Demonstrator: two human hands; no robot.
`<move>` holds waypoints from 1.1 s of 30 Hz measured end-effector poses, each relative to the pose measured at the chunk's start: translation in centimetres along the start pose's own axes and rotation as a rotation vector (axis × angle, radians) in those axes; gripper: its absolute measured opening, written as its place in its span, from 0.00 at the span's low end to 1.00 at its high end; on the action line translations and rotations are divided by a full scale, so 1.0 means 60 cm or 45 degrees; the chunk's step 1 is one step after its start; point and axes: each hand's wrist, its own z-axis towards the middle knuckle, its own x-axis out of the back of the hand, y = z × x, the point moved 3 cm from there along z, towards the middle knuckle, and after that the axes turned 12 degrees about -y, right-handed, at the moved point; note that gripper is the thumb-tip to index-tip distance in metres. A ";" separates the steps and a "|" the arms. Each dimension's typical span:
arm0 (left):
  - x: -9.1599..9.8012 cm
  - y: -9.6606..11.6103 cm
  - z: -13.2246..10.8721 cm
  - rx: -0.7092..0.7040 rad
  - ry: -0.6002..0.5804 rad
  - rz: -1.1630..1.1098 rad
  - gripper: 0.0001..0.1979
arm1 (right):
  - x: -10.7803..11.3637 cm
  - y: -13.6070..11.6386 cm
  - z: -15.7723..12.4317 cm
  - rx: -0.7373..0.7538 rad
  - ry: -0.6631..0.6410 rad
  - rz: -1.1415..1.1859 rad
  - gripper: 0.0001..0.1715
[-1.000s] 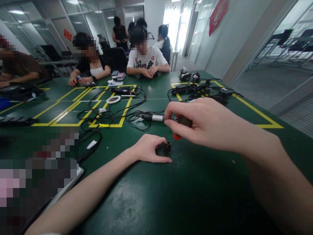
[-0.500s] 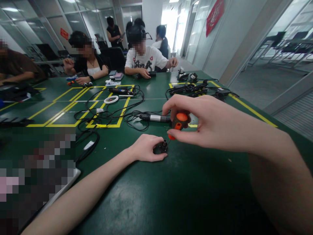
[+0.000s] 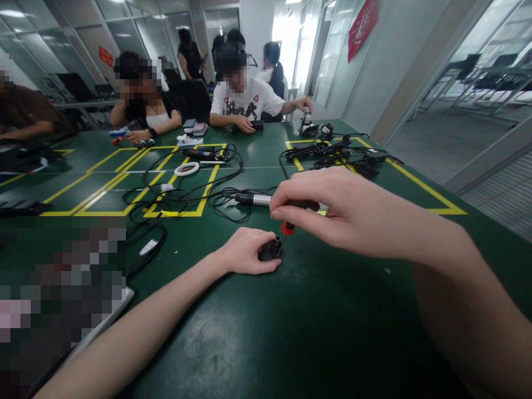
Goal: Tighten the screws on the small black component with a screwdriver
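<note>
My left hand point(image 3: 246, 250) rests on the green table, its thumb and fingers closed around a small dark round part point(image 3: 275, 247) with a short upright stub. Above and to the right, my right hand point(image 3: 332, 206) grips a screwdriver point(image 3: 287, 228) with an orange and black handle. Most of that handle is hidden by my fingers. The thin shaft slants down to the right side of the dark part; whether the tip sits in a screw I cannot tell.
Behind my hands lies a silver and black pen-shaped tool point(image 3: 254, 199) with coiled cable. Black cables point(image 3: 324, 151) and a white ring point(image 3: 187, 169) lie farther back. A pixelated flat object point(image 3: 62, 288) is at left. Co-workers sit across the table point(image 3: 233, 332).
My right hand has turned over the screwdriver, so its fingers now cover most of the handle. My left hand stays on the dark part. A co-worker's hand across the table has reached toward black gear.
</note>
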 end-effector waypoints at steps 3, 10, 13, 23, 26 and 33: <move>-0.001 -0.001 0.000 -0.004 0.010 -0.013 0.14 | -0.004 -0.001 0.001 0.014 0.015 0.044 0.14; -0.003 -0.001 0.000 -0.005 0.029 0.016 0.14 | -0.010 0.002 0.007 0.013 0.017 -0.022 0.09; -0.002 0.000 0.001 0.010 0.000 0.008 0.14 | -0.013 0.005 0.011 0.034 0.051 -0.081 0.17; -0.005 -0.002 0.002 -0.007 -0.001 0.002 0.14 | -0.010 0.004 0.006 0.039 0.110 0.138 0.12; -0.003 -0.001 0.001 -0.001 -0.003 0.004 0.14 | -0.013 0.006 0.010 0.092 0.128 0.328 0.06; 0.000 0.001 0.001 0.020 -0.020 0.006 0.14 | -0.023 0.007 0.025 0.173 0.315 0.306 0.05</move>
